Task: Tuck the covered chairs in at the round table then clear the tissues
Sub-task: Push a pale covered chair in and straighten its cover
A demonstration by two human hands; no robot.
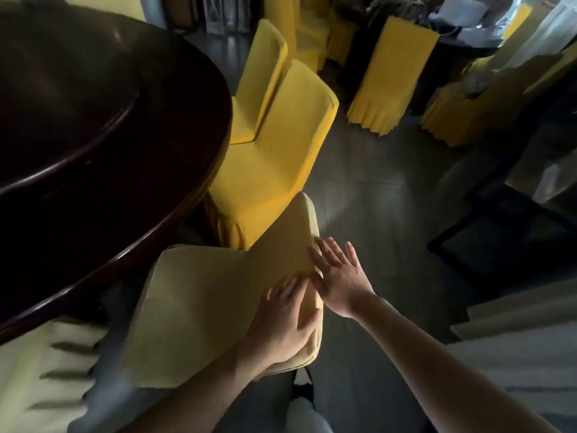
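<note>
Both hands (282, 326) on covered chair (199, 307)

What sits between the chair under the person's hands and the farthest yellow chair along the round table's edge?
One more yellow-covered chair, seat partly under the round table. The head view shows it between the near chair and the far chair.

I'm looking over everything in front of me and I'm finding nothing to read: no lettering, label, brand, number or sign is showing anywhere, and the far clutter is coming through too blurred to make out any writing.
</note>
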